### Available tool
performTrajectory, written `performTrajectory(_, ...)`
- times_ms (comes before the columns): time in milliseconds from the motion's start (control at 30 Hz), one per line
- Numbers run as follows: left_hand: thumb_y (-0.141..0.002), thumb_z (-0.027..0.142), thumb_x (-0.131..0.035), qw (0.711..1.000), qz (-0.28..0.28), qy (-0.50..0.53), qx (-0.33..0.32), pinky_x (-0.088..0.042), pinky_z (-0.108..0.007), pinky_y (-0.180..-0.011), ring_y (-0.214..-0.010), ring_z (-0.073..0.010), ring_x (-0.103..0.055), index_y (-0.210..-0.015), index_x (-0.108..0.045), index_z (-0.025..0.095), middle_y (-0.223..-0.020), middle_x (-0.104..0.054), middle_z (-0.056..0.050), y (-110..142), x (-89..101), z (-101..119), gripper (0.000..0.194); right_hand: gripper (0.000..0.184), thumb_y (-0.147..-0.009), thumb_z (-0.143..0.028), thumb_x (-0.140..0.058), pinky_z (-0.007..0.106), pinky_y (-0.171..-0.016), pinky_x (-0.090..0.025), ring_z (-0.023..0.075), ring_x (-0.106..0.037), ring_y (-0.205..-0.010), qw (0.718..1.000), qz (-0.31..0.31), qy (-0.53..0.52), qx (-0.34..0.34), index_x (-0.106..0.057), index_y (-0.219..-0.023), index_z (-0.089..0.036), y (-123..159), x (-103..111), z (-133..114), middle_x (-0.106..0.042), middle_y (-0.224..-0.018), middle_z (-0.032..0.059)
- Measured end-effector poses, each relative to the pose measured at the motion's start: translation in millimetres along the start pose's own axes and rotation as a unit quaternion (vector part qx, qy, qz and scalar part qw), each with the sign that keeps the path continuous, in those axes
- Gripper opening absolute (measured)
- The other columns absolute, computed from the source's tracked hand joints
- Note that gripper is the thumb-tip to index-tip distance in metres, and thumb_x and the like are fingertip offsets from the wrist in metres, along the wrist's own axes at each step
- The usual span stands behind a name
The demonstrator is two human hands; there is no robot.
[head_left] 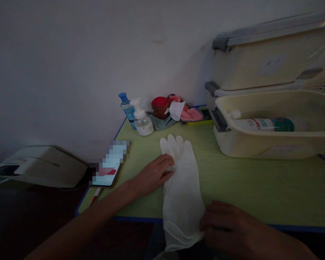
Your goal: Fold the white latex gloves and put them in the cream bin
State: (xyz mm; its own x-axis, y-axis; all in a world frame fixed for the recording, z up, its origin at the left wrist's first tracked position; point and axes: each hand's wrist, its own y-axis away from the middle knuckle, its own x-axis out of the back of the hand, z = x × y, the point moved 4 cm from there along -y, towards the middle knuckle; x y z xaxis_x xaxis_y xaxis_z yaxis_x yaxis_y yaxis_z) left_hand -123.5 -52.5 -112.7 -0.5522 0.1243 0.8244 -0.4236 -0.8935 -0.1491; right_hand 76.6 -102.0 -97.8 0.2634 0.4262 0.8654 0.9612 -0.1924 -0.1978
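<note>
Clock directions were read from the middle of the glove, 12 o'clock pointing away from the wearer.

Glove: 1 white glove (182, 195) lay flattened on the green table (260, 187). Its long axis ran close to 12–6 o'clock. The 4 upright finger ends pointed to 12 o'clock; the open cuff faced 6 o'clock and hung past the near table edge.

Left hand (151, 177): at 10 o'clock, touching the glove's 9 o'clock side. The thumb and fingers were drawn together, pinching a small white part there, judged to be the glove's thumb. The forearm came in from 8 o'clock, slantwise to the glove's axis.

Right hand (224, 224): at 4 o'clock, beside the cuff, fingers curled. It appeared to touch the cuff's 3 o'clock edge; too dark to tell whether it pinched the material.

Key relation: the glove lay between the 2 hands. The left was nearer the finger end and the right nearer the cuff opening, so the hands stood diagonally across the long axis.

Surroundings: a phone (111, 166) lay between 9 and 10 o'clock, near the table's side edge. A pump bottle (144, 124) stood upright at 11 o'clock, just beside a blue bottle (129, 113). A cream basket (260, 144) sat at 2 o'clock, well apart from the glove, holding a white-and-green bottle (268, 124) on its side.
</note>
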Motion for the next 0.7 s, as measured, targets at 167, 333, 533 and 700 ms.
performTrajectory(167,-0.088,0.019,-0.047,0.997,0.017,-0.044,-0.061,-0.044,-0.033,-0.094,-0.105,-0.0180,-0.054,-0.091,-0.060,0.017,-0.109,-0.058,-0.010,5.5,-0.5,-1.2,0.013,0.025,-0.088,-0.012,-0.041,0.027,-0.084,-0.045,0.0165,-0.054,-0.101,1.000,0.005,0.016,0.009,-0.065,-0.091,-0.018,0.0,1.2,-7.2,-0.064,-0.109,0.0073)
performTrajectory(333,-0.085,0.026,-0.054,0.993,0.036,-0.092,-0.064,-0.043,-0.039,-0.093,-0.105,-0.0212,-0.054,-0.087,-0.063,0.018,-0.107,-0.059,-0.010,6.0,2.1,-3.2,0.012,0.029,-0.091,-0.017,-0.038,0.028,-0.084,-0.046,0.0170,-0.055,-0.099,1.000,-0.006,0.014,0.004,-0.067,-0.095,-0.019,-2.3,5.1,-13.2,-0.066,-0.108,0.0078)
performTrajectory(533,-0.078,0.031,-0.064,0.995,0.068,-0.070,-0.015,-0.039,-0.043,-0.099,-0.115,-0.0245,-0.048,-0.103,-0.056,0.017,-0.121,-0.052,-0.012,5.3,5.4,-12.1,0.030,0.033,-0.093,-0.017,-0.033,0.028,-0.084,-0.045,0.0179,-0.056,-0.099,1.000,0.009,0.015,0.000,-0.066,-0.095,-0.018,-6.6,9.9,-14.7,-0.068,-0.105,0.0039)
performTrajectory(700,-0.070,0.033,-0.070,0.996,0.082,-0.016,0.038,-0.037,-0.043,-0.101,-0.114,-0.0242,-0.047,-0.102,-0.051,0.019,-0.117,-0.051,-0.009,4.3,7.4,-9.8,0.040,0.031,-0.093,-0.018,-0.035,0.029,-0.084,-0.045,0.0176,-0.056,-0.098,1.000,0.008,0.020,0.003,-0.066,-0.093,-0.018,-8.6,7.1,-13.0,-0.068,-0.103,0.0029)
